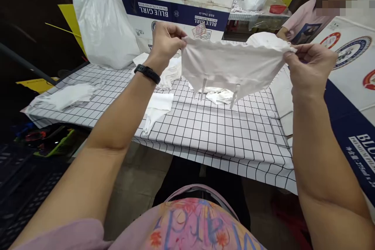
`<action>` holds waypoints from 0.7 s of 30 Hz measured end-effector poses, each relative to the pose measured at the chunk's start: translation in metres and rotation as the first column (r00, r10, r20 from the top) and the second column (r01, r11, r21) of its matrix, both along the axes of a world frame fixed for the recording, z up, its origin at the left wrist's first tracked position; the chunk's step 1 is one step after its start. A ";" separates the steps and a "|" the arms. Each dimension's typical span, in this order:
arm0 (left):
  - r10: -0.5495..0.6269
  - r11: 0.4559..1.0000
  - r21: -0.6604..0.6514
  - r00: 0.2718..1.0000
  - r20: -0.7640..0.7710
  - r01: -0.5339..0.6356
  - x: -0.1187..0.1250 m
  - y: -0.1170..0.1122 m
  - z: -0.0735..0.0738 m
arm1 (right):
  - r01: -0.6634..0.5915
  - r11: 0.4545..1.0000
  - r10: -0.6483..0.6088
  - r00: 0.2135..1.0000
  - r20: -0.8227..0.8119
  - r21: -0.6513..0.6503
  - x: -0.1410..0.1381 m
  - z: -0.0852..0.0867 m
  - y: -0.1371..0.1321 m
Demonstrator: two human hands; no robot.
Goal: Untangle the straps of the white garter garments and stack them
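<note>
A white cloth garment (231, 68) with a wavy top edge and two short strips hanging from its lower edge is stretched in the air above the table. My left hand (165, 43), a black band on its wrist, pinches the garment's left corner. My right hand (310, 68) pinches its right corner. Both hands are closed on the fabric. Below it lies the table with a white, black-gridded cover (222, 129).
More white cloth pieces (158, 105) lie on the cover, another pile (70, 95) at the left end. A white plastic bag (102, 19) and "Blue Girl" cardboard boxes (175, 11) stand behind. Another person (304, 21) is at the far right. Black crates (20, 187) sit lower left.
</note>
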State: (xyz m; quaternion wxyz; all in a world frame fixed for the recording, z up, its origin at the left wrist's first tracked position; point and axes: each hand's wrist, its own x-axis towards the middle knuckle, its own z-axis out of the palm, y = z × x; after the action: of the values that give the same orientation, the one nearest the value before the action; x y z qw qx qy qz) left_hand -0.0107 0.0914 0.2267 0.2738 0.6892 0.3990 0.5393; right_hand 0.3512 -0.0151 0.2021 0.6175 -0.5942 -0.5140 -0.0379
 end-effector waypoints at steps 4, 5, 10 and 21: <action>0.059 0.996 0.069 0.997 0.046 -0.062 -0.001 -0.003 0.013 | 0.009 1.000 -0.009 1.000 0.025 0.014 -0.006 0.015 0.002; 0.062 0.995 0.076 0.997 0.043 -0.065 -0.002 -0.005 0.015 | -0.001 1.000 0.001 1.000 0.019 0.012 -0.008 0.016 0.002; 0.091 0.994 0.066 0.996 -0.019 -0.090 -0.016 -0.013 0.021 | -0.031 0.999 0.031 1.000 0.007 0.012 -0.014 0.017 0.000; 0.121 0.992 0.015 0.991 0.052 -0.122 -0.062 -0.060 0.001 | -0.115 0.992 0.117 0.992 0.046 -0.045 -0.050 0.018 -0.037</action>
State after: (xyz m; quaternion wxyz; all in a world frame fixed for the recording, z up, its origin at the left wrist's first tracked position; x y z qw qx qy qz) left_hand -0.0722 0.0318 0.2273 0.2442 0.6523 0.4280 0.5759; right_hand 0.3013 -0.0519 0.2206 0.5934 -0.5752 -0.5630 -0.0056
